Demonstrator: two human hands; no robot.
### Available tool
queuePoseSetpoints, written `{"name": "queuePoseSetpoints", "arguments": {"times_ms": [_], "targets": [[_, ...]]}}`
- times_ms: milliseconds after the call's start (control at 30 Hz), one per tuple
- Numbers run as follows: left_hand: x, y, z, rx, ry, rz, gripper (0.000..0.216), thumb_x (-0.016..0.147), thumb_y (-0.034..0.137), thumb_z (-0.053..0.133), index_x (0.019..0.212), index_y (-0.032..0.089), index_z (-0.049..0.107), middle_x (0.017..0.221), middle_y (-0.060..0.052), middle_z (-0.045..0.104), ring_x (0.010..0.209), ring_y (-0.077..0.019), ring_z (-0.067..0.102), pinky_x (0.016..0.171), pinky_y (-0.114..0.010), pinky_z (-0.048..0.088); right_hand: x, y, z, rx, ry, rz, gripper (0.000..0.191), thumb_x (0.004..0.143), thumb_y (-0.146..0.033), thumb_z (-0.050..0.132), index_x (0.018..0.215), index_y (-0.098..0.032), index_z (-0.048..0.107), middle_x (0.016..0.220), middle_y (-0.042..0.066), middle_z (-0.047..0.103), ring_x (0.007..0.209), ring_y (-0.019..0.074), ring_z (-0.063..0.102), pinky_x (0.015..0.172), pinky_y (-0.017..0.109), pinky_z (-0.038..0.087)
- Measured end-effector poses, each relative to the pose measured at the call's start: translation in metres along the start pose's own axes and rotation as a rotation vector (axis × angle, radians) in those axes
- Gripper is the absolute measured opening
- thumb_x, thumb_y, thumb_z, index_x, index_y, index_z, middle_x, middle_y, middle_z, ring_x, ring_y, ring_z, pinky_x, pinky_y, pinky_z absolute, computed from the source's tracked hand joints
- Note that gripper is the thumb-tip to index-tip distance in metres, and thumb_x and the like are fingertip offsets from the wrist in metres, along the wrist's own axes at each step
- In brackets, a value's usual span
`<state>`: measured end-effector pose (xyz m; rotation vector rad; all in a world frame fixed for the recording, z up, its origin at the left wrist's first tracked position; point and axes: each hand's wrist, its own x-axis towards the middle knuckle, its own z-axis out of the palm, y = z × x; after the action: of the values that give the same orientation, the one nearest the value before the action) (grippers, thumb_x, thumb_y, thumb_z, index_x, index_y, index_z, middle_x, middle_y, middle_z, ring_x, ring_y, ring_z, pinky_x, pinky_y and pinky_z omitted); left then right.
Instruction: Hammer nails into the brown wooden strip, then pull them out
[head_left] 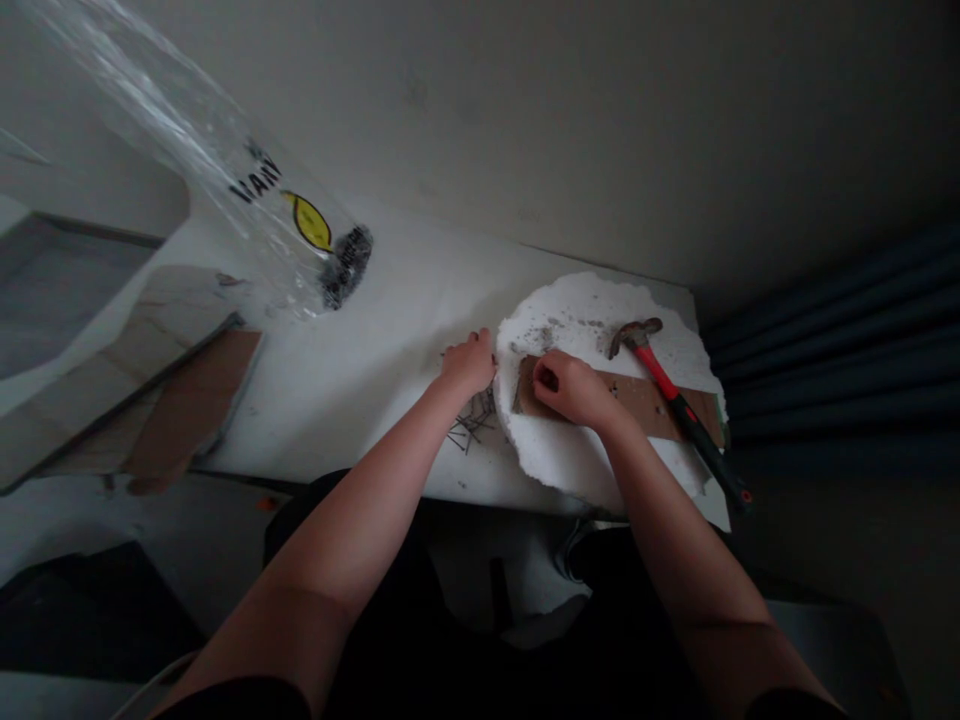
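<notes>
My left hand (470, 364) is over a pile of thin nails (472, 422) on the white table, just left of a white slab. Its fingers are bent downward and look apart; no held thing shows in it. My right hand (574, 388) rests at the left end of a brown wooden strip (637, 402), its thumb and fingers curled together in a pinch. What they hold, if anything, is hidden. Under the strip lies the rough-edged white foam-like slab (570, 460). A claw hammer (660, 375) with a red and black handle lies across the strip, its head toward the wall.
Clear plastic wrap (247, 220) with black lettering and a yellow mark lies at the back left of the white table (390, 300). Brown and marble-patterned boards (199, 400) lie at the left. A dark curtain (840, 350) hangs at the right, and a grey wall (525, 120) stands behind.
</notes>
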<state>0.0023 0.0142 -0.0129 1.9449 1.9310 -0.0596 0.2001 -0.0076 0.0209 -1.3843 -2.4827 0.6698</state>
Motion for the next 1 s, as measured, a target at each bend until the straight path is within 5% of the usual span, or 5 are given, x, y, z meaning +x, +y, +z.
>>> {"name": "queuePoseSetpoints", "arguments": {"times_ms": [467,767,933,1000], "targets": [[0.001,0.000,0.002,-0.009,-0.005,-0.007,0.042,0.096,0.027,0.039,0.137,0.018,0.041,0.133,-0.019,0.059,0.120,-0.0320,0.062,0.099,-0.044,0.048,0.004,-0.004,0.005,-0.080,0.030,0.062,0.004,0.078,-0.022,0.059,0.081,-0.021,0.058,0.088,0.004,0.064,0.072,0.0168,0.053,0.065,0.029,0.036],[0.001,-0.002,0.003,0.008,0.009,0.009,0.040,0.096,0.029,0.040,0.135,0.017,0.042,0.132,-0.019,0.060,0.117,-0.0318,0.064,0.095,-0.043,0.050,0.004,0.004,0.004,0.093,0.065,-0.057,0.006,0.077,-0.019,0.061,0.081,-0.020,0.056,0.081,0.002,0.059,0.071,0.0154,0.051,0.065,0.028,0.037],[0.001,-0.002,0.004,0.003,0.012,0.001,0.039,0.096,0.029,0.040,0.134,0.018,0.042,0.131,-0.018,0.061,0.116,-0.0314,0.064,0.094,-0.042,0.049,-0.001,-0.004,-0.017,0.330,0.358,-0.089,0.006,0.087,-0.022,0.055,0.082,-0.022,0.053,0.083,0.001,0.055,0.074,0.0153,0.052,0.064,0.027,0.041],[0.003,-0.002,0.004,-0.001,0.007,-0.004,0.039,0.096,0.029,0.040,0.134,0.019,0.042,0.131,-0.017,0.061,0.116,-0.0310,0.065,0.095,-0.042,0.049,-0.004,-0.014,-0.024,0.384,0.345,-0.160,0.007,0.088,-0.022,0.057,0.082,-0.023,0.054,0.088,0.002,0.056,0.080,0.0162,0.054,0.067,0.028,0.044]]}}
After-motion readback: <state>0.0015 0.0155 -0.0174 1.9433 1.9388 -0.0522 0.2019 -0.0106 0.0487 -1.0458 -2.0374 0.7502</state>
